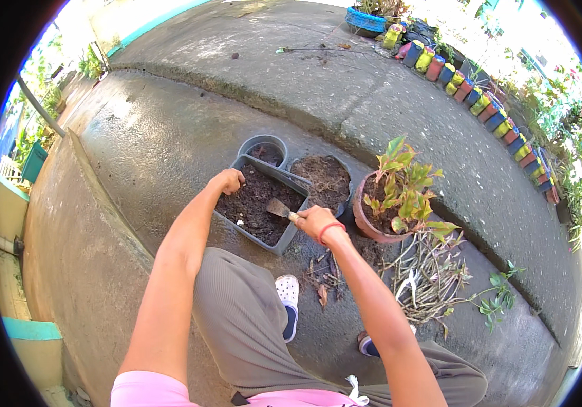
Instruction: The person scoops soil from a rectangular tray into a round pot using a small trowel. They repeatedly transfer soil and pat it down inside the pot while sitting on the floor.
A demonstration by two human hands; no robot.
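Note:
A grey rectangular planter [278, 248] full of dark, crumbly soil sits on the concrete between my arms. My right hand [318, 222] is closed round the handle of a small trowel [278, 207], whose flat blade rests on the soil near the planter's right side. At the planter's left side is my left hand [228, 182], fingers curled down over the soil; what they hold, if anything, is hidden. A small white lump [240, 222] shows on the soil near the left rim.
Behind stands a round grey pot [264, 140]. Right of the planter are a black container of rooty soil [321, 178] and a pink pot [376, 233] with a leafy plant [403, 180]. Cut stems [433, 278] lie near my foot. A concrete step [291, 122] crosses behind.

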